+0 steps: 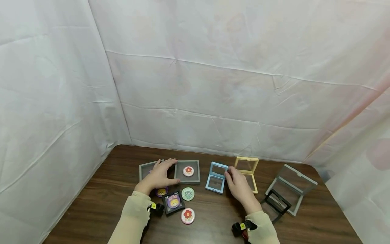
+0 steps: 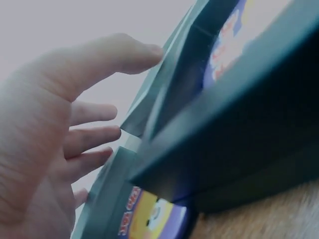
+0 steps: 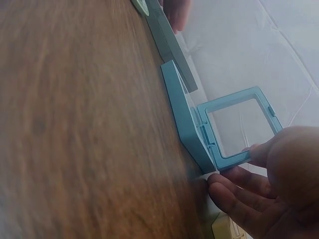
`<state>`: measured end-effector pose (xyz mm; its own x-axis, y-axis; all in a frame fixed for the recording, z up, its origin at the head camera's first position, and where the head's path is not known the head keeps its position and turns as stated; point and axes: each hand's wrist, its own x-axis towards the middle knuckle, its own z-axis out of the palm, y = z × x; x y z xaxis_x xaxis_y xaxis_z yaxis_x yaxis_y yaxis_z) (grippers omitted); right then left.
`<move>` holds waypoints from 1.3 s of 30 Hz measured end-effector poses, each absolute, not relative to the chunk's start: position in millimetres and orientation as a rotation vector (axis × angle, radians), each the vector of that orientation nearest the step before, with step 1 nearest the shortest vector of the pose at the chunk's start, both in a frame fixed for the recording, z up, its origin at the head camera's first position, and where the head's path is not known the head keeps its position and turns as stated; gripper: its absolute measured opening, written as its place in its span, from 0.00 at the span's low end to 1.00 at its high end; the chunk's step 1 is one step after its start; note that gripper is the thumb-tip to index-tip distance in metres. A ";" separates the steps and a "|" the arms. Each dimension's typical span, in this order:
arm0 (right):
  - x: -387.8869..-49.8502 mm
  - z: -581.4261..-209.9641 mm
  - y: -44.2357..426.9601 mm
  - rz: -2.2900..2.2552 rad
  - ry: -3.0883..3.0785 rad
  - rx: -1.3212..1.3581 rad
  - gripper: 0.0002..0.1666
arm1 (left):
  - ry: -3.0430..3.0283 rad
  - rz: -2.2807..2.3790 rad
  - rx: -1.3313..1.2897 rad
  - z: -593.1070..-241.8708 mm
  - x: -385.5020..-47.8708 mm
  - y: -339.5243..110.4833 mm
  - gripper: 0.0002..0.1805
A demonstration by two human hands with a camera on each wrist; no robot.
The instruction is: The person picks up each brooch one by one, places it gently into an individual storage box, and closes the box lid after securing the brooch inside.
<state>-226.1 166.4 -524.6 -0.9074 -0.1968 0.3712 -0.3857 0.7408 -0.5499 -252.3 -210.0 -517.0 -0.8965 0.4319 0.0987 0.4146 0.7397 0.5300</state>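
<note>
Pinching blue case, lower centre, with right grip, nothing in spread left grip; likely light, stiff, weak-hinged, best taken by rim.

A light-blue hinged frame lies open on the brown table.

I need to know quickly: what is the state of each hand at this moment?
Left hand: open, holding nothing visible, near a grey rectangular plastic-looking frame.
Right hand: closed, pinching an open light-blue square plastic-looking case.
</note>
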 end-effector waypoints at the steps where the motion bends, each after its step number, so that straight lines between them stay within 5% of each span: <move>1: -226.1 -524.8 165.4 0.929 -2.654 0.455 0.07 | 2.913 0.870 0.719 -516.1 -251.7 -210.9 0.49; 12: -230.3 -522.3 156.2 0.968 -2.661 0.470 0.08 | 3.066 0.715 0.945 -502.2 -233.1 -229.9 0.34; 39: -228.7 -522.7 160.0 0.968 -2.692 0.449 0.08 | 3.035 0.603 1.137 -515.9 -185.6 -271.4 0.33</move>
<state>-228.7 160.0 -522.7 -0.9227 -0.2026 0.3281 -0.3652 0.7325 -0.5745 -185.6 -271.4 -515.9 -0.7515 0.6032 0.2670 0.6595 0.6970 0.2816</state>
